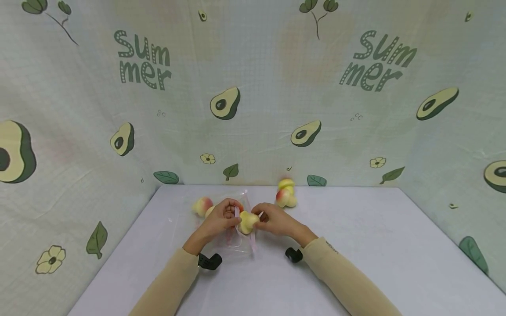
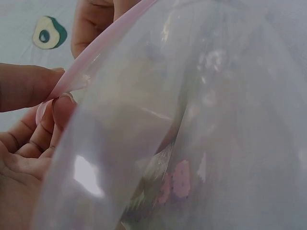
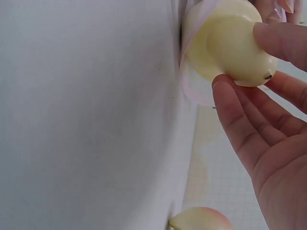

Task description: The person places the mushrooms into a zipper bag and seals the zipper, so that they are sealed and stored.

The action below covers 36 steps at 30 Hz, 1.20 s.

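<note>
My left hand point(image 1: 218, 220) pinches the pink-edged mouth of a clear plastic bag point(image 1: 240, 246) between thumb and fingertip, as the left wrist view shows up close. With thumb and fingertips, my right hand point(image 1: 280, 220) grips a pale yellow, lobed fruit point(image 3: 237, 45) that has a small dark spot at its end. The fruit's far part lies within the bag's opening, beside the pink rim point(image 3: 199, 96). Under the clear film, left of my left hand, lies a yellow-and-red peach point(image 1: 203, 206); another pale fruit beside it is partly hidden by the hand.
Behind my right hand, near the table's back edge, a red-blushed peach point(image 1: 282, 197) sits against several yellow fruits point(image 1: 286, 183). The white table point(image 1: 356, 245) ends at a hanging cloth point(image 1: 261, 162) printed with avocados and leaves.
</note>
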### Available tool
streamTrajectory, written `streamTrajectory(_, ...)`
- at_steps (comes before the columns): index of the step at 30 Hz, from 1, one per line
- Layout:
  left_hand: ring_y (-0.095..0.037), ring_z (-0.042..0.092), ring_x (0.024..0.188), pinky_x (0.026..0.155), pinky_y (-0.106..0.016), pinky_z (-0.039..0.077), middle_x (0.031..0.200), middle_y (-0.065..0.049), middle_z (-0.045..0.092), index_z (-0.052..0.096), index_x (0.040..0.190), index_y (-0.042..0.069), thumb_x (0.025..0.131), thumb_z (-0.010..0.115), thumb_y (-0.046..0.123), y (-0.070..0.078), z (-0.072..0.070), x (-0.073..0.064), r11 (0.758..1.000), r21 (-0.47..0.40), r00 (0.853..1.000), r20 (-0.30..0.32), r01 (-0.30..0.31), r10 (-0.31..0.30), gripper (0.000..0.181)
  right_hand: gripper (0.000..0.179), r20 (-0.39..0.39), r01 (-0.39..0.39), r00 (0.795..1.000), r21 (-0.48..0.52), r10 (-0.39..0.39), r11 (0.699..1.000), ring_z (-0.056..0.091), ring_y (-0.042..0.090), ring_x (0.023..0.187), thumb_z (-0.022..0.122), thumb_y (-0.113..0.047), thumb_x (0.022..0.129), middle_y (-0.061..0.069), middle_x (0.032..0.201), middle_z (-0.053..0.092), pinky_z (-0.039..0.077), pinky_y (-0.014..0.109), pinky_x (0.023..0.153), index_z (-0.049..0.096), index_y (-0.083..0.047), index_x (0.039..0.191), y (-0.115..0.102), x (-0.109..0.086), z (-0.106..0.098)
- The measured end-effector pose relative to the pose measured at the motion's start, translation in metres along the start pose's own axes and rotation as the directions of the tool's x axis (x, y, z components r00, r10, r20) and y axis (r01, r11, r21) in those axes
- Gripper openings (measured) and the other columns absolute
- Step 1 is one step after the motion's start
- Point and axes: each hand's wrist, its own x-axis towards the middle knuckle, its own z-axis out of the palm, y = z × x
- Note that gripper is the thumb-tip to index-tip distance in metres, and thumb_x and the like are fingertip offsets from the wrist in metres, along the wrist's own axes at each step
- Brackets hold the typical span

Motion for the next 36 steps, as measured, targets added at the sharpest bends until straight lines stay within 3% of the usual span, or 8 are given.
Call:
streamTrajectory(9, -0.015, 0.050, 0.073, 0.063, -0.028, 0.046, 0.096, -0.013, 0.049, 0.044, 0.123, -0.008, 0.085, 0.064, -0.005, 0.002, 0.000, -0.001, 1.000, -0.007, 1.000, 0.013, -0.006, 0.006, 0.043, 0.029, 0.006, 0.041, 0.999, -0.028, -0.041, 0.999, 0.061, 0.025, 0.090, 0.069, -0.010, 0.085, 0.002, 0.107, 0.061, 0.052, 0.033, 0.076, 0.062, -0.008, 0.112, 0.003, 0.002, 0.001)
streamTrajectory(20, -0.014, 0.048, 0.068, 0.057, -0.025, 0.044, 0.093, -0.011, 0.050, 0.045, 0.123, -0.006, 0.085, 0.065, -0.004, 0.007, 0.001, 0.000, 1.000, 0.010, 1.000, -0.020, -0.006, 0.007, 0.043, 0.030, 0.056, 0.091, 0.994, -0.005, -0.090, 0.996, 0.060, 0.021, 0.093, 0.070, -0.007, 0.085, -0.001, 0.111, 0.062, 0.051, 0.029, 0.077, 0.062, -0.011, 0.114, 0.002, 0.009, 0.003)
streamTrajectory(25, -0.014, 0.048, 0.068, 0.056, -0.025, 0.043, 0.092, -0.010, 0.049, 0.046, 0.124, -0.007, 0.085, 0.065, -0.005, 0.012, 0.000, 0.000, 1.000, 0.031, 1.000, -0.030, -0.007, 0.008, 0.044, 0.029, 0.065, 0.097, 0.993, 0.021, -0.098, 0.995, 0.061, 0.022, 0.091, 0.070, -0.006, 0.085, -0.003, 0.108, 0.063, 0.052, 0.035, 0.077, 0.063, -0.013, 0.112, 0.000, 0.013, 0.006)
streamTrajectory(29, -0.016, 0.048, 0.067, 0.056, -0.028, 0.046, 0.091, -0.012, 0.049, 0.043, 0.127, -0.010, 0.086, 0.064, -0.006, 0.019, -0.001, -0.002, 1.000, 0.013, 1.000, -0.021, 0.005, -0.005, 0.046, 0.028, 0.069, 0.086, 0.994, 0.025, -0.088, 0.996, 0.061, 0.021, 0.088, 0.070, -0.007, 0.084, -0.004, 0.107, 0.063, 0.052, 0.033, 0.076, 0.064, -0.013, 0.111, -0.003, 0.015, 0.008)
streamTrajectory(36, -0.017, 0.049, 0.069, 0.060, -0.030, 0.048, 0.094, -0.019, 0.048, 0.041, 0.125, -0.014, 0.087, 0.061, -0.007, 0.046, 0.003, -0.015, 1.000, 0.004, 1.000, -0.018, -0.013, 0.013, 0.044, 0.029, 0.074, 0.067, 0.995, 0.043, -0.070, 0.997, 0.061, 0.016, 0.085, 0.071, -0.008, 0.083, -0.005, 0.104, 0.064, 0.050, 0.025, 0.073, 0.065, -0.013, 0.111, -0.004, 0.019, 0.012)
